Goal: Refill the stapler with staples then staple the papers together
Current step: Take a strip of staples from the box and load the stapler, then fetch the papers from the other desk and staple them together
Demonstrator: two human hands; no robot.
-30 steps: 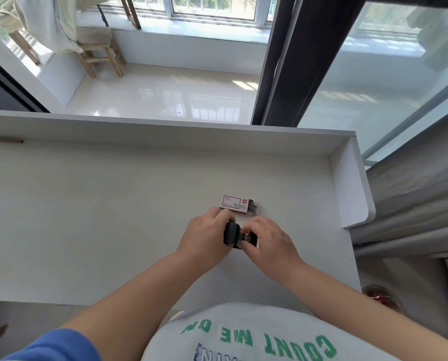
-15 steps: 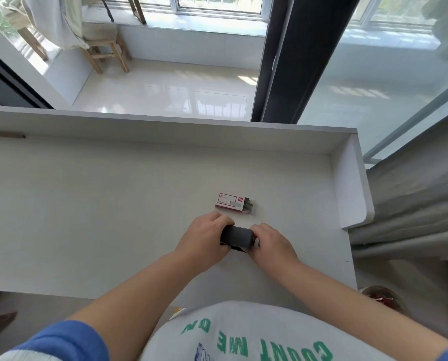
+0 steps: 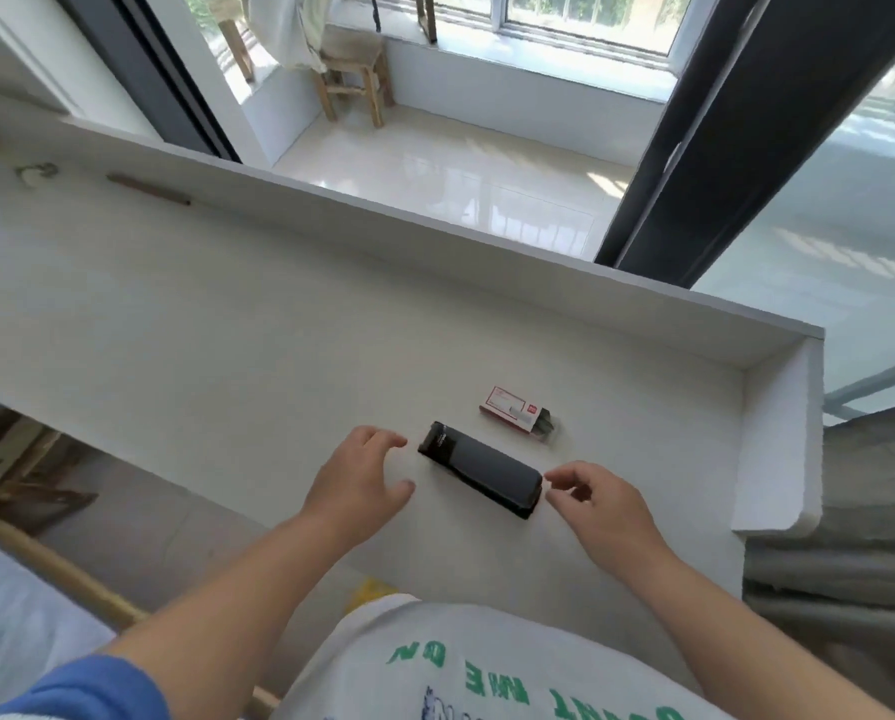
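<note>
Between both hands on the desk (image 3: 227,356): stapler (image 3: 479,467), long axis slanting far-left to near-right. Left hand (image 3: 359,483) and right hand (image 3: 598,504) open, empty; right fingertips nearer.

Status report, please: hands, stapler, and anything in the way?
Left hand open, beside stapler, not touching. Right hand open at its other end. Stapler closed, flat on desk. Staple box just behind. No papers visible.

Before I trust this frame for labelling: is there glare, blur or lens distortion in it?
Head view: daylight glares off the balcony floor tiles; the wide lens bends the desk's back rim; the stapler and staple box are fairly sharp under soft, even light with faint shadows; the left hand and right hand look slightly soft.
</note>
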